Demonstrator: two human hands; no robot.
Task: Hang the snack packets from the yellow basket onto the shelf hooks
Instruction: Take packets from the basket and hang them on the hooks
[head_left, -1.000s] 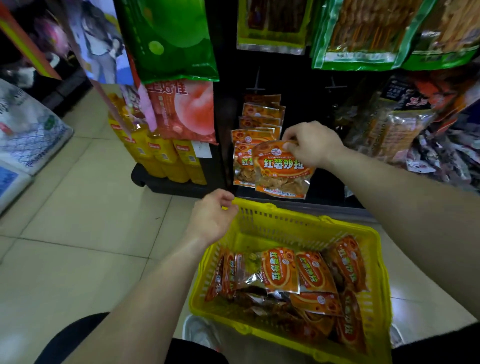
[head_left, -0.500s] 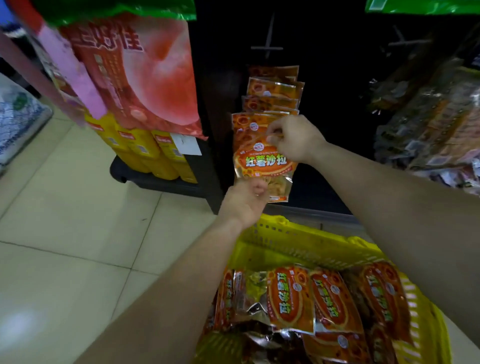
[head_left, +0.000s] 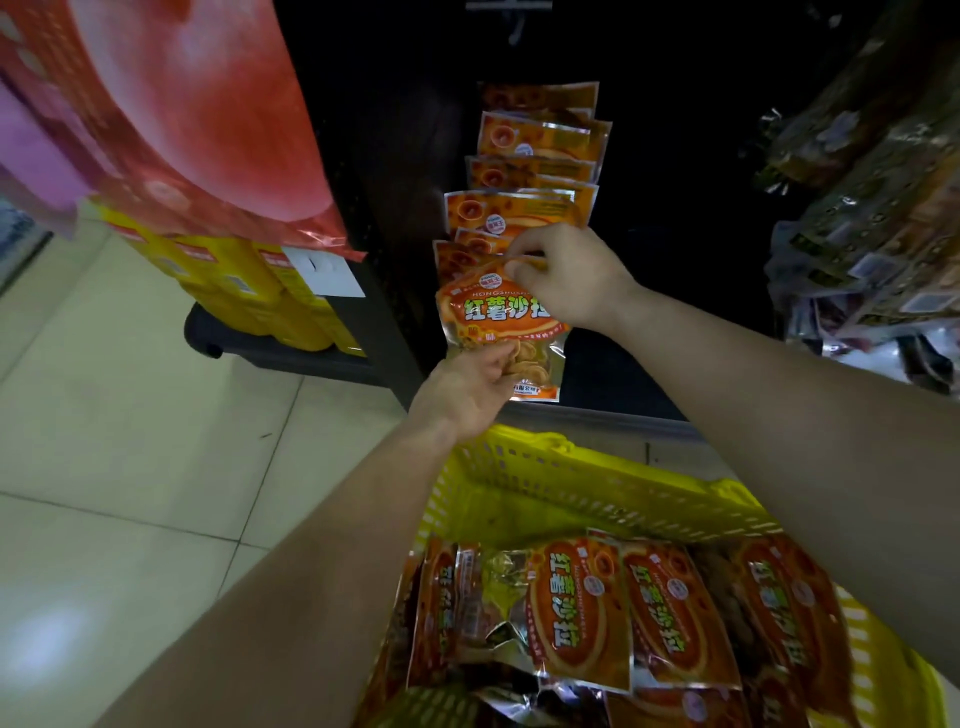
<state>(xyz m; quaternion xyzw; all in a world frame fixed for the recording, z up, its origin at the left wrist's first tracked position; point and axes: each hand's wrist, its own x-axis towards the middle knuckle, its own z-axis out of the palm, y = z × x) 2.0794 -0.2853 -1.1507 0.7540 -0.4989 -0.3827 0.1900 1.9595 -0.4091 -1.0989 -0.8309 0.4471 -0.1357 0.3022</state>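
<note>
My right hand (head_left: 563, 275) pinches the top edge of an orange snack packet (head_left: 498, 317) at the front of a row of matching hung packets (head_left: 530, 171) on the dark shelf. My left hand (head_left: 470, 387) holds the same packet's lower part from below. The hook under the packets is hidden. Below, the yellow basket (head_left: 571, 488) holds several more orange packets (head_left: 576, 608), partly covered by my right forearm.
Large red and pink bags (head_left: 171, 114) hang at the upper left over yellow boxes (head_left: 244, 291) on a black base. Dark wrapped goods (head_left: 872, 218) fill the shelf at the right. An empty hook (head_left: 511, 10) sticks out above. Pale floor tiles (head_left: 130, 441) lie left.
My left hand left the basket rim and rose to the packet's lower part. The view moved closer to the shelf, and my right hand brought the packet against the hung row.
</note>
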